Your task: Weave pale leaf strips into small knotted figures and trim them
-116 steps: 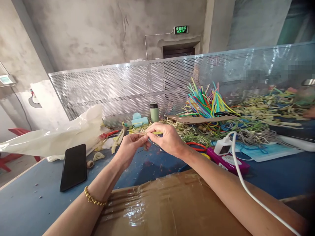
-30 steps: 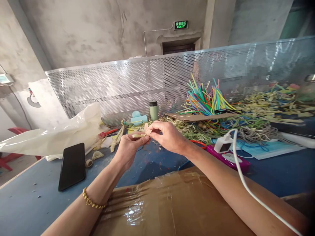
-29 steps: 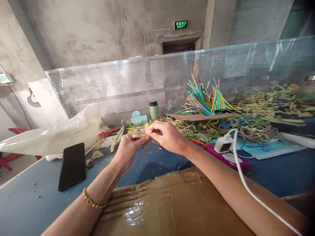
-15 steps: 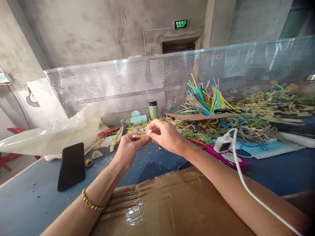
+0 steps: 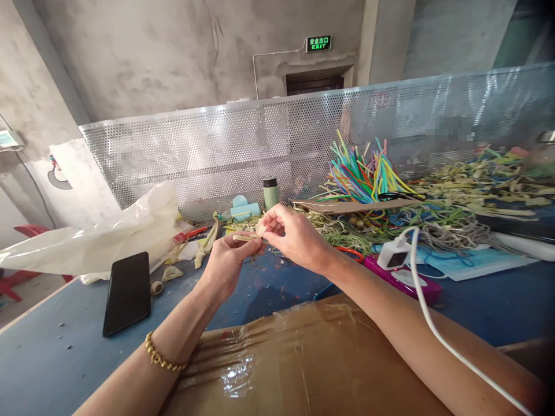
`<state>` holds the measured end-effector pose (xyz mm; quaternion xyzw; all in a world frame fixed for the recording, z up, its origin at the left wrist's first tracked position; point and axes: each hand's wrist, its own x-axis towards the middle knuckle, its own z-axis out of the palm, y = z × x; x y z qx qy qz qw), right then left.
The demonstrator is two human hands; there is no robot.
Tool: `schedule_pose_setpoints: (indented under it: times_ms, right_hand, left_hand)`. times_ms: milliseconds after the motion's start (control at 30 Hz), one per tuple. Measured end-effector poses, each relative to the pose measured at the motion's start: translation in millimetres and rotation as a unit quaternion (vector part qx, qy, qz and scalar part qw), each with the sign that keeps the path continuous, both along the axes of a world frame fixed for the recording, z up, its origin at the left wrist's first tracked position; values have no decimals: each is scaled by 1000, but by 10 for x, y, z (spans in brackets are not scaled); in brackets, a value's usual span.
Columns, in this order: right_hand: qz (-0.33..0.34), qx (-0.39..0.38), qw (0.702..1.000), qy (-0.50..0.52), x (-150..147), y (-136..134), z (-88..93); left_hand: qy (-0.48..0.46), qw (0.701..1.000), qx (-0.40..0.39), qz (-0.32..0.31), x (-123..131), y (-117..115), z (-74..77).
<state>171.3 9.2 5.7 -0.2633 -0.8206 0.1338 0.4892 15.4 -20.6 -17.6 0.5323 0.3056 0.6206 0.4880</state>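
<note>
Over the blue bench (image 5: 78, 358), left hand (image 5: 226, 261) and right hand (image 5: 299, 241) are pinching a pale strip (image 5: 243, 238), held up between the two, green bottle (image 5: 271, 196) standing upright beyond!

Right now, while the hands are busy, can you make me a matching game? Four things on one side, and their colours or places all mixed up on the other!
Things:
1. Pale strip
2. Phone
3. Bracelet
4. Exit sign

Colours and places:
A. Black, on the blue table
B. Glowing green, high on the wall
C. Pinched by the left hand and the right hand
D. Gold, worn on an arm

Right pairs: 1-C, 2-A, 3-D, 4-B.
</note>
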Motion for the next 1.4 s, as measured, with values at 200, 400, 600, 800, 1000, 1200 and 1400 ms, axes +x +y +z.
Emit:
schedule_pose_setpoints:
  times_ms: [200,400,600,800,1000,1200,1400]
  right_hand:
    - [-86,300,942,-127,61,15,2]
    - [-119,395,886,-210,79,-32,31]
    - [-70,432,867,-239,63,-110,100]
    - [-42,466,847,-251,78,-66,99]
    - [-40,460,844,-272,60,-58,74]
    - [-26,358,900,-246,54,-54,26]
    - [-94,104,990,-10,102,68,35]
  left_hand:
    - [-48,996,-66,-29,-43,14,25]
    - [-73,993,-80,-55,-59,6,45]
    - [-81,993,-62,-61,-67,23,22]
    - [-76,993,-64,-66,-105,46,20]
    - [-57,996,-49,-48,-83,16,46]
    - [-50,998,-35,-8,-79,37,24]
    - [-47,998,-9,28,-77,43,37]
